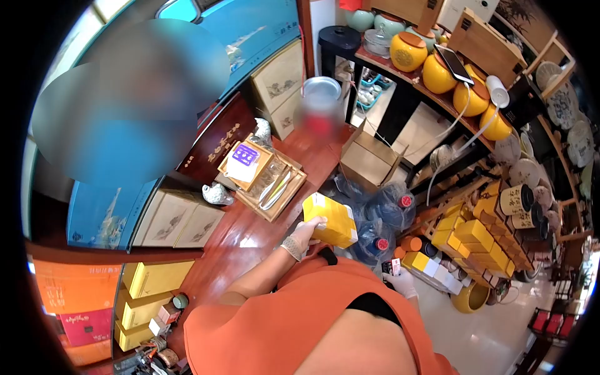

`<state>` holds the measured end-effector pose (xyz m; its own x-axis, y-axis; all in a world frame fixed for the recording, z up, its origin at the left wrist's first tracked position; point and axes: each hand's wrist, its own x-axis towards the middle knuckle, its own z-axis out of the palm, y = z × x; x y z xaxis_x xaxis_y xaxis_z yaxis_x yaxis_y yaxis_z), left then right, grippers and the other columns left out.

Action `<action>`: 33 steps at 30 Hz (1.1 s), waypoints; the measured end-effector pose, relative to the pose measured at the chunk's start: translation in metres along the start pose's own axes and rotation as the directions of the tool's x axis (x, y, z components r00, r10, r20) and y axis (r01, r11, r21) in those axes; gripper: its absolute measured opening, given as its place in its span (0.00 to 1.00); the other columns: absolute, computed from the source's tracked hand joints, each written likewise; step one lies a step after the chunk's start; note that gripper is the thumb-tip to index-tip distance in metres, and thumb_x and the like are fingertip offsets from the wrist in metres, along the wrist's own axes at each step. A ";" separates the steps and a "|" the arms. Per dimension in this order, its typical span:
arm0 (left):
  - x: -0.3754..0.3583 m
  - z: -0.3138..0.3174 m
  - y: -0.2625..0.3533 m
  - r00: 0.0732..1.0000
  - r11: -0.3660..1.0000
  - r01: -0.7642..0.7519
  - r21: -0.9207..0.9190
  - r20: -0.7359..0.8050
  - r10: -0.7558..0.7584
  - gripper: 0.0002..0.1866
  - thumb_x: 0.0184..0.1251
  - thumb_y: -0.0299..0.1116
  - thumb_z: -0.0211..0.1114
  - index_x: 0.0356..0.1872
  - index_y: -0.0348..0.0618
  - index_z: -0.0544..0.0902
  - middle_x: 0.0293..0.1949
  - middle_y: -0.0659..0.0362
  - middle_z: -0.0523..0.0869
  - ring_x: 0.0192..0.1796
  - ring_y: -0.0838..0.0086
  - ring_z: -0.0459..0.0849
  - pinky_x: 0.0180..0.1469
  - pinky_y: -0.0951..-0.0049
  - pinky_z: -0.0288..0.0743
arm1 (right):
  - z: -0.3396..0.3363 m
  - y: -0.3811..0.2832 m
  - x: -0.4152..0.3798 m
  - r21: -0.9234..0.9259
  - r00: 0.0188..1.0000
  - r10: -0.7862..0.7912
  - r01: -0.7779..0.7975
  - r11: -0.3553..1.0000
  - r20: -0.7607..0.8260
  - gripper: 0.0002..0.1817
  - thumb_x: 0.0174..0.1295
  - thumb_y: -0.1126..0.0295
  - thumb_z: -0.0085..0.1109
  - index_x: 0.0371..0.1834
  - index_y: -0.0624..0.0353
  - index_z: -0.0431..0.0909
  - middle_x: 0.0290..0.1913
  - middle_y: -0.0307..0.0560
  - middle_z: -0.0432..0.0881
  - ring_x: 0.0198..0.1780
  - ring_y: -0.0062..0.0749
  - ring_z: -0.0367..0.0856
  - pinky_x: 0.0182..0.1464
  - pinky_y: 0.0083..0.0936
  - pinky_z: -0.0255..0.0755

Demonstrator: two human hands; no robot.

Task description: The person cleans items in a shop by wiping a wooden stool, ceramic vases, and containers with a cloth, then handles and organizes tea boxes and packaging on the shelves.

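My left hand [305,236], in a pale glove with a bracelet at the wrist, is closed around a yellow box [330,220] in front of my body. The box is tilted and shows a whitish patch at one corner. Lower on the right, my gloved right hand [403,283] grips a small packet [391,267] with black, white and red print. Its exact kind is too small to make out. Beyond the yellow box stand large clear water bottles [389,206] with red caps.
A reddish wooden counter [240,219] carries a wooden tray [272,194]. An open cardboard box [370,159] stands behind the bottles. Yellow jars [440,74] line a shelf, and yellow boxes [478,237] are stacked on the right. A phone [454,64] rests on the jars.
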<state>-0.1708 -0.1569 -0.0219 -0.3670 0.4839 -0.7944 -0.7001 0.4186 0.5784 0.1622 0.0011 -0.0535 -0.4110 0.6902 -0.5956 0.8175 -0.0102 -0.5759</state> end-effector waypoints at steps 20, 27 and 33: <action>0.267 -0.009 0.181 0.498 0.907 -0.251 0.339 -0.758 0.421 0.23 0.38 0.40 0.76 0.35 0.33 0.84 0.36 0.51 0.87 0.37 0.68 0.87 0.42 0.66 0.81 | 0.017 0.043 -0.073 0.105 0.913 0.309 -0.291 0.951 -0.265 0.33 0.39 0.50 0.74 0.40 0.67 0.78 0.35 0.55 0.85 0.39 0.43 0.85 0.42 0.34 0.77; 0.332 -0.050 0.161 0.662 0.878 -0.166 0.449 -0.608 0.437 0.26 0.42 0.42 0.78 0.38 0.32 0.82 0.34 0.53 0.85 0.31 0.62 0.85 0.36 0.60 0.81 | 0.041 0.028 -0.106 0.069 0.830 0.494 -0.494 0.867 -0.259 0.37 0.39 0.48 0.73 0.44 0.69 0.76 0.39 0.58 0.84 0.42 0.46 0.84 0.46 0.34 0.76; 0.328 -0.033 0.168 0.630 0.954 -0.032 0.298 -0.735 0.250 0.38 0.37 0.48 0.78 0.47 0.29 0.78 0.44 0.50 0.84 0.38 0.61 0.85 0.40 0.60 0.82 | 0.053 0.007 -0.125 0.200 0.792 0.546 -0.508 0.838 -0.273 0.30 0.41 0.55 0.75 0.44 0.64 0.77 0.32 0.47 0.86 0.30 0.27 0.86 0.36 0.25 0.79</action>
<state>-0.4293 0.0464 -0.1912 -0.8567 -0.1550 -0.4920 -0.4740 0.6129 0.6322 0.1981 -0.1238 -0.0128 0.2307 0.7389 -0.6331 0.8130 -0.5038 -0.2918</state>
